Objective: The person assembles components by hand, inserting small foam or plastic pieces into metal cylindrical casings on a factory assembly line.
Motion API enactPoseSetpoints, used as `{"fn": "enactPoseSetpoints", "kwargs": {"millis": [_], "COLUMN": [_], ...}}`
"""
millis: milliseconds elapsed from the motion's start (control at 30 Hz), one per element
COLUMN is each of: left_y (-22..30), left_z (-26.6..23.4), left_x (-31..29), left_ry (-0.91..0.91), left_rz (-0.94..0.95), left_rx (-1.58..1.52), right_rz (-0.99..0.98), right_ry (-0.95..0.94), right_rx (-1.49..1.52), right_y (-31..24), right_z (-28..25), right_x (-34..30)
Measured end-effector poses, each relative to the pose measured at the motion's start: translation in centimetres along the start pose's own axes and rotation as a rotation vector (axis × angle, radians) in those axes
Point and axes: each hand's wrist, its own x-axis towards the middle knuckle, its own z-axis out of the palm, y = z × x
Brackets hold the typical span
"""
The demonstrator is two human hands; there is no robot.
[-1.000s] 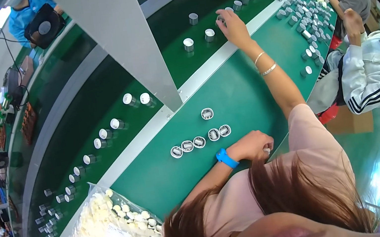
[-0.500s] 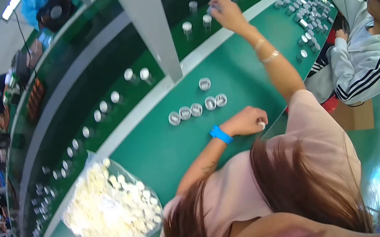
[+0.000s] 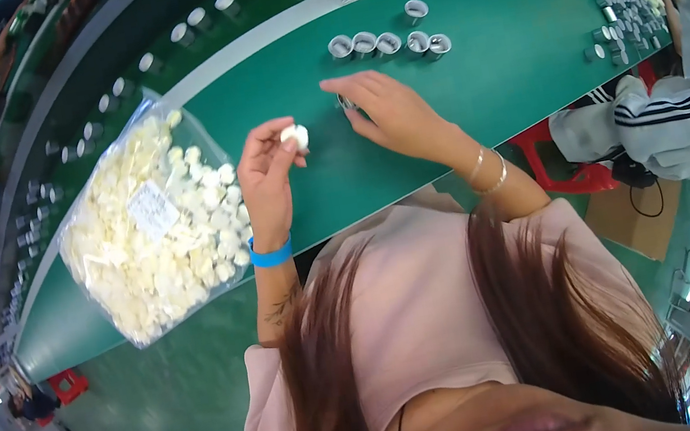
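Observation:
My left hand [image 3: 266, 169] is closed, pinching a small white plug-like piece [image 3: 296, 138] between thumb and fingertips above the green table. Just to its right, my right hand [image 3: 396, 111] curls palm-down around a small silvery cup [image 3: 346, 101]; most of the cup is hidden behind the fingers. Beyond the hands, several small silver cups [image 3: 388, 44] stand in a short row with their dark insides showing, and one more cup [image 3: 416, 11] stands behind them. Left of my left hand lies a clear plastic bag [image 3: 208, 133] full of white pieces.
Along the far side of the green table [image 3: 506, 33] runs a pale raised rim [image 3: 244, 48]. Past it, white-topped cups [image 3: 226, 3] stand on a dark green belt. A cluster of cups [image 3: 616, 6] fills the table's right end, beside a person [image 3: 680, 118] in a striped light top.
My right hand has come back from the belt to the table with a cup. My left hand has risen and turned, bringing the white piece up. The view has shifted.

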Motion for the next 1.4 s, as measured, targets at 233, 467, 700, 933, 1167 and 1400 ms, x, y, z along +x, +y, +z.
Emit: {"fn": "enactPoseSetpoints", "kwargs": {"millis": [233, 467, 700, 933, 1167, 1400], "left_y": [1.1, 0.6, -0.6, -1.2, -2.2, -3.2], "left_z": [-1.0, -1.7, -0.3, 0.4, 0.4, 0.8], "left_x": [-4.1, -5.4, -4.8, -2.9, -1.5, 1.9], "left_ry": [0.095, 0.091, 0.017, -0.035, -0.223, -0.112], "left_rz": [0.064, 0.070, 0.080, 0.020, -0.097, 0.323], "left_rx": [-0.151, -0.156, -0.227, -0.152, -0.183, 0.643], "right_rz": [-0.061, 0.185, 0.152, 0.367, 0.069, 0.236], "right_ry": [0.065, -0.019, 0.056, 0.104, -0.091, 0.097], "right_rx": [-0.181, 0.530, 0.666, 0.992, 0.506, 0.555], "right_y": [-1.7, -7.2, -7.1, -5.2, -3.9, -1.5], "right_z": [1.9, 2.6, 3.3, 2.3, -0.7, -1.3], "right_x": [0.2, 0.2, -1.0, -1.8, -2.2, -2.8]}}
